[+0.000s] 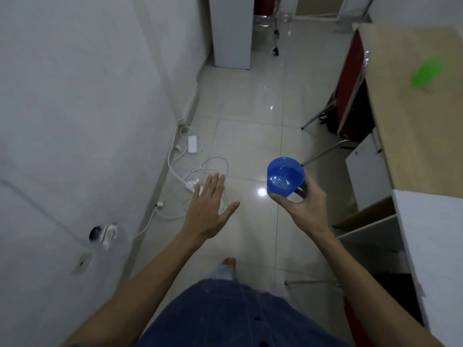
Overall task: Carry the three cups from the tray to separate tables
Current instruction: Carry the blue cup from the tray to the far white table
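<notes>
No text, label, brand, number or sign can be read on anything in view.

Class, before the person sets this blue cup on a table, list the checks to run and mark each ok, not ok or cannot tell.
1. Right hand has a grip on the blue cup: ok.
2. Cup upright, mouth up: ok.
3. Left hand free, open: ok.
4. Floor ahead free of cables: ok, they lie by the left wall.
5. Table at right bare: not ok, a blurred green thing lies on it.
6. Cup's contents: cannot tell.

Head-worn view, steeply down over floor (250, 116)
</notes>
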